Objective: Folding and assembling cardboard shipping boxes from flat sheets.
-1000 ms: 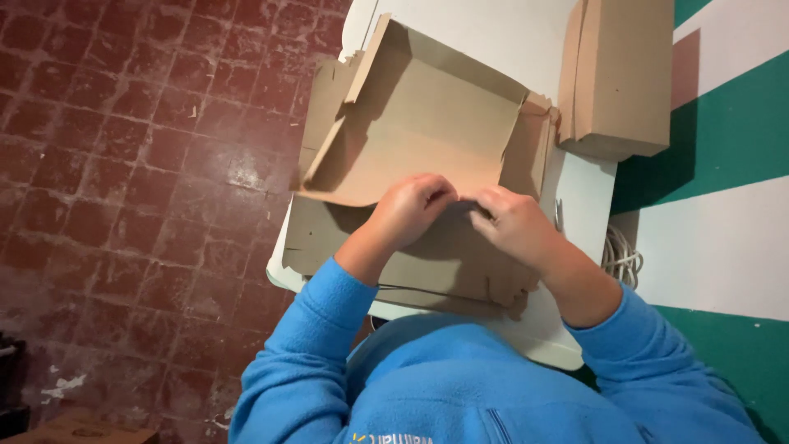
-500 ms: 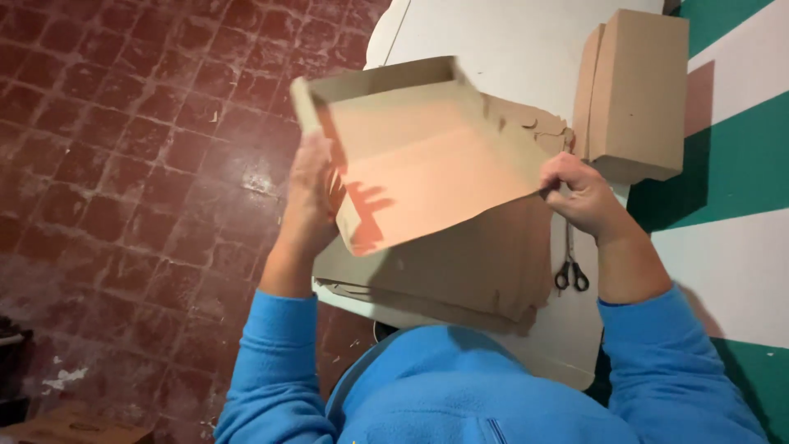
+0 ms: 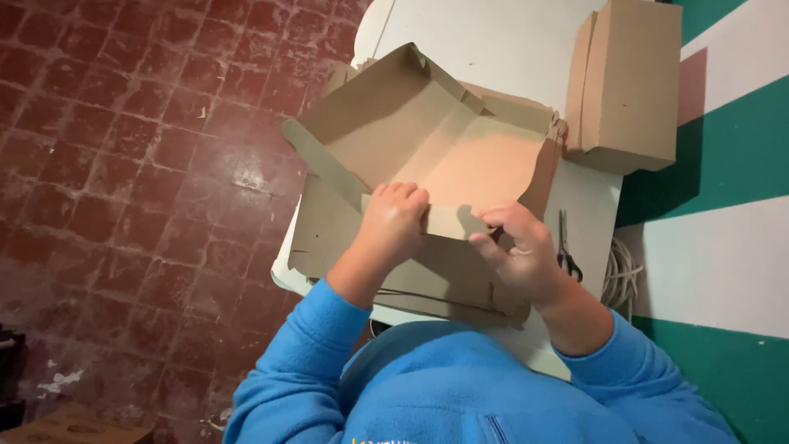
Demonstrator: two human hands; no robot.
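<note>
Cardboard box blank (image 3: 427,140), partly folded, held at its near edge above a white table (image 3: 509,41). Fingers of the left hand (image 3: 394,220) curl over the near flap (image 3: 448,220), knuckles uppermost, gripping it. Fingers of the right hand (image 3: 518,247) pinch the same flap from the right, thumb and forefinger closed on the card. Side walls of the blank stand raised at far and left (its floor tilts toward the wearer). Beneath it lies a stack of flat cardboard sheets (image 3: 329,230), overhanging the table's near-left edge. Scissors (image 3: 567,251) rest on the table just right of the right hand. A finished closed box (image 3: 629,82) sits at the far right. Coiled pale cord (image 3: 618,275) shows beside the table, against a green-and-white wall (image 3: 723,164). Red tiled floor (image 3: 123,164) lies left.
</note>
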